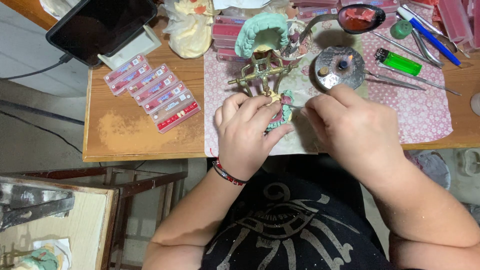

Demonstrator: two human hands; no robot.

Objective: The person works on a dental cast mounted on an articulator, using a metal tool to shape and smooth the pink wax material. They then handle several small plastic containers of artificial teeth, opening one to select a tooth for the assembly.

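Head view: left hand (245,132) grips green dental cast (280,112); right hand (350,125) pinches thin metal tool (295,106), pointing toward nine o'clock at it.

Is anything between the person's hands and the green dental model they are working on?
Nothing visible. The left hand already rests on the green dental model, and the right hand holds a thin metal tool whose tip reaches it directly. The small burner stands behind, clear of both.
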